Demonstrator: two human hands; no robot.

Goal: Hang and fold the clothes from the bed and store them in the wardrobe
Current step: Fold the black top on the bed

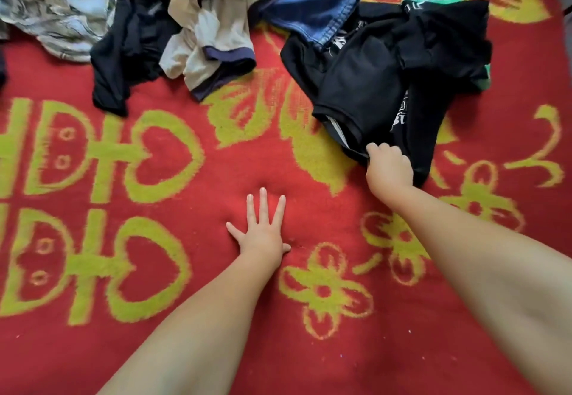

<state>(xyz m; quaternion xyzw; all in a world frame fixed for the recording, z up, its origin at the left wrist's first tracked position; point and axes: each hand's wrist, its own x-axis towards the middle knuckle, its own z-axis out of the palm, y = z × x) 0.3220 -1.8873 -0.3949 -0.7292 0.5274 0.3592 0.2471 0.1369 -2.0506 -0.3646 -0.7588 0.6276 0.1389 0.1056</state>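
Gripped black garment [371, 85] edge, right hand [389, 167], centre right; pressed flat on red blanket [154, 348], left hand [262, 233], fingers spread, holding nothing. Best dragged clear of pile slowly.

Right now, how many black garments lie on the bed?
2, maybe more hidden: one crumpled black garment upper left, and one black printed garment at right, gripped by the right hand.

red blanket [192, 348], yellow-green flower and heart motifs; on it black shirt [371, 85] with white print, blue denim [312, 14], beige-navy garment [213, 35]
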